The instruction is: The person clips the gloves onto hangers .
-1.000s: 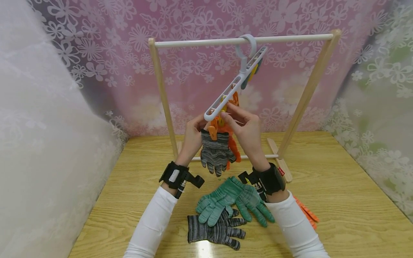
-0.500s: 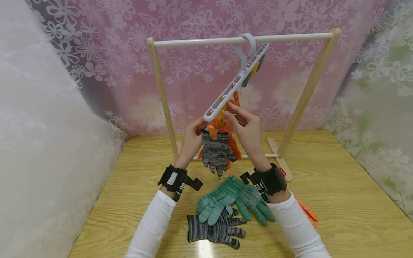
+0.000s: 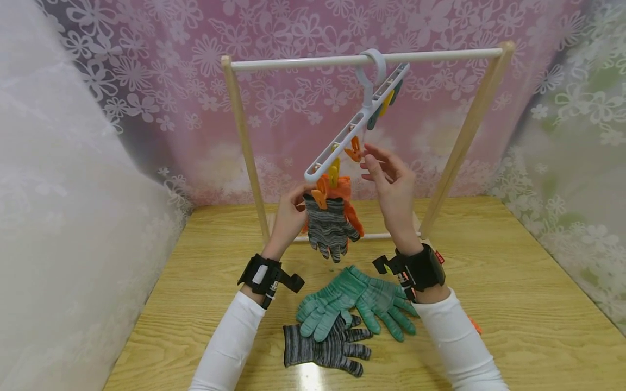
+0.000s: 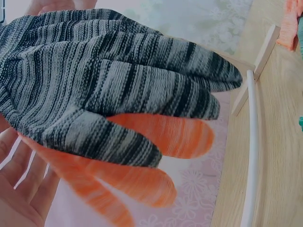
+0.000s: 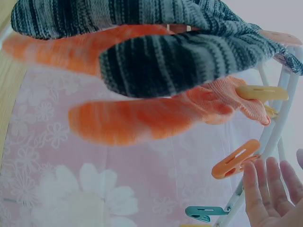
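Note:
A black-and-grey glove [image 3: 325, 222] hangs fingers down from an orange clothespin [image 3: 319, 196] on the white clip hanger [image 3: 337, 144]. Behind it, an orange glove [image 3: 342, 190] hangs from a yellow clothespin [image 3: 334, 172]. My left hand [image 3: 288, 217] is beside the cuffs, partly behind the gloves. Its visible fingers [image 4: 35, 184] look loosely straight, and the thumb is hidden in the left wrist view. My right hand [image 3: 393, 187] is off the gloves with extended fingers, its fingertips at a tilted, unloaded orange clothespin [image 5: 236, 159].
The hanger hooks over the white rail [image 3: 303, 63] of a wooden stand [image 3: 244, 146]. More clothespins, including a yellow one [image 3: 386, 103], hang toward its far end. On the table lie green gloves [image 3: 337, 301], another black-and-grey glove [image 3: 313, 345] and something orange [image 3: 475, 325] by the right sleeve.
My right hand has let go near the yellow clothespin and moved right, to the unloaded orange clothespin, which now tilts. The hanger has turned slightly; my left hand has stayed by the cuffs.

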Demonstrator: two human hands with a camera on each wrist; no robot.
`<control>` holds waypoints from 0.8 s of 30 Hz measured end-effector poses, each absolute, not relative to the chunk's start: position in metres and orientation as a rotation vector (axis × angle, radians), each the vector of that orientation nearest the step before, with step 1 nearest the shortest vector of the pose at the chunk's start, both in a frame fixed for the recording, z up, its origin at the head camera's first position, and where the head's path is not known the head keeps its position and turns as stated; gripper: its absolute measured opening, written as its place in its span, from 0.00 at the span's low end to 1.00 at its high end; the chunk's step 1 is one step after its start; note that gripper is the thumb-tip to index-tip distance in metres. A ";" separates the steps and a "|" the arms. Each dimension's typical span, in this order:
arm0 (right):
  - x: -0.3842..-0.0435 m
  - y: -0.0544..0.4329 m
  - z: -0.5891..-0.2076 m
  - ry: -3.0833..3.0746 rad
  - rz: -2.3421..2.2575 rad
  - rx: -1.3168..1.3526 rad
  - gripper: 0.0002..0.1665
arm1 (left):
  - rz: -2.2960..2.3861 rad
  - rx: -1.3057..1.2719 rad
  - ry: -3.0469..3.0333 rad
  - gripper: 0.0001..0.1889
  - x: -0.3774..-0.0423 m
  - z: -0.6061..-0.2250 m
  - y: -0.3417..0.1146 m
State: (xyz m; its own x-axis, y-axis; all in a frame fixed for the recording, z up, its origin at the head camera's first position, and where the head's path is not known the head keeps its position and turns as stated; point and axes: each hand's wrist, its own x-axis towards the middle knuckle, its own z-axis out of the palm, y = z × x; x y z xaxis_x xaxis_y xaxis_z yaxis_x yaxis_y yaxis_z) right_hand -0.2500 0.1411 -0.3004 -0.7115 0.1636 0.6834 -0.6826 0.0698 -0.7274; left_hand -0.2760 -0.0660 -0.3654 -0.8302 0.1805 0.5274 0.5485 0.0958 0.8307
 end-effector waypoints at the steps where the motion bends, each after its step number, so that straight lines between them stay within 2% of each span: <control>1: -0.250 0.141 -0.299 -1.724 1.710 0.515 0.19 | -1.801 -0.723 -2.081 0.23 -0.276 -0.366 -0.067; 12: -0.265 0.142 -0.290 -1.852 1.527 0.439 0.28 | -1.797 -0.711 -2.064 0.22 -0.274 -0.372 -0.078; 24: -0.279 0.130 -0.287 -2.008 1.509 0.386 0.34 | -1.778 -0.642 -2.087 0.13 -0.272 -0.376 -0.091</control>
State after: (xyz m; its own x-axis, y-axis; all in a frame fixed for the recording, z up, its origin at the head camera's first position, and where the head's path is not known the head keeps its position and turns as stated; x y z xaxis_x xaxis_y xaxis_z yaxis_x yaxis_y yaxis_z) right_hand -0.2790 0.1296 -0.2870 -0.7834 0.1161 0.6106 -0.5542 0.3143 -0.7707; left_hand -0.2722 -0.0906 -0.3761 -0.8460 0.1269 0.5179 0.5315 0.1224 0.8382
